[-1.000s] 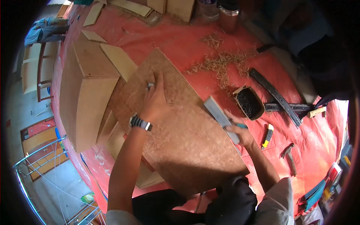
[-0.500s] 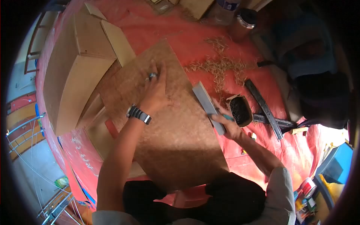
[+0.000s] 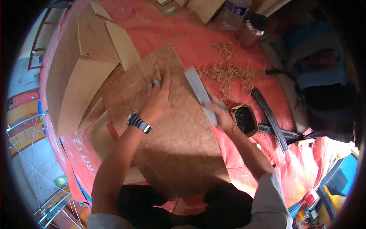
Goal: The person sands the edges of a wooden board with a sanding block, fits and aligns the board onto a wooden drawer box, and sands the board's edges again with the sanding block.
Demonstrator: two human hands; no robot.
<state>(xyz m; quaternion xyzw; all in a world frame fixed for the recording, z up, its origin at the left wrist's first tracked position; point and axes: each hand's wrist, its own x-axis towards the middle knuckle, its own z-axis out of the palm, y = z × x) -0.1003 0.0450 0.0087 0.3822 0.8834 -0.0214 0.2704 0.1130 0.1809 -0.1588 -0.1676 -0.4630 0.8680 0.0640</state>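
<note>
A large brown wooden board (image 3: 175, 126) lies slanted before me, its lower end by my dark-clothed legs. My left hand (image 3: 158, 101), with a ring and a wristwatch (image 3: 138, 122), rests flat on the board, fingers spread. At the board's right edge, my right hand (image 3: 221, 116) is closed around a long grey hand plane (image 3: 198, 89). The plane's flat face lies along that edge; motion blurs the fingers, and they cover the grip.
Curly wood shavings (image 3: 228, 72) lie on the red sheet (image 3: 156, 28). A box of black screws (image 3: 245, 119) and black metal drawer slides (image 3: 268, 118) are at right. A wooden box-like piece (image 3: 85, 72) stands left; a bottle (image 3: 234, 15) and tumbler (image 3: 253, 28) stand behind.
My right hand and the plane have moved forward and to the left along the board's edge. My left hand stays pressed on the board; the whole view has shifted slightly.
</note>
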